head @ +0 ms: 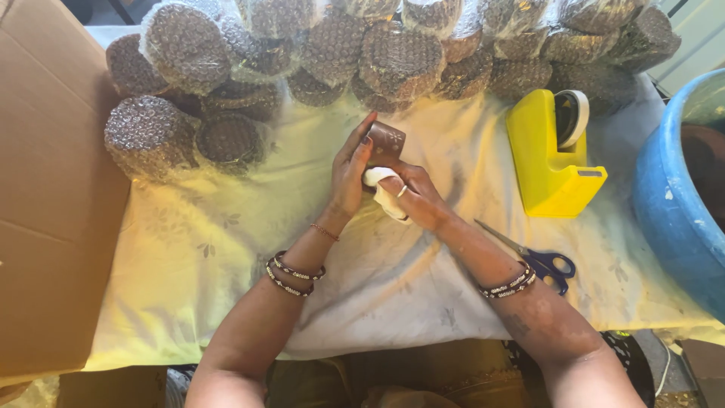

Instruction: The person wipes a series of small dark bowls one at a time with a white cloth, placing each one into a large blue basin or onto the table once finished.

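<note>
Head view only: left hand (349, 175) was wrapped round a small brown cup (387, 142), fingers closed on its side wall, cup tipped on its side and held just above the bench (226, 249) near centre. Right hand (417, 198) was clamped on a wad of white cloth (382, 189), pressed vs the cup's lower side, touching it. Cup looked like fired clay w/ a faint pattern, so prob. stiff, light, brittle; rim likely the weak spot. Best grip imo: round the body w/ whole palm, not by the lip. Surface looked matte, so not very slippery. Cloth soft, bunches easily, any pinch works. Behind the hands, along the far edge of the bench: a pile of bubble-wrapped bundles (400, 57), roughly the same round shape, stacked touching each other. To the right, a yellow tape dispenser (547, 162) stood upright, apart from the hands. Blue-handled scissors (540, 261) lay flat just beside the right forearm. Blue tub (668, 211) at the right edge, cardboard box (49, 189) at the left. Bench was covered w/ a pale sheet.
</note>
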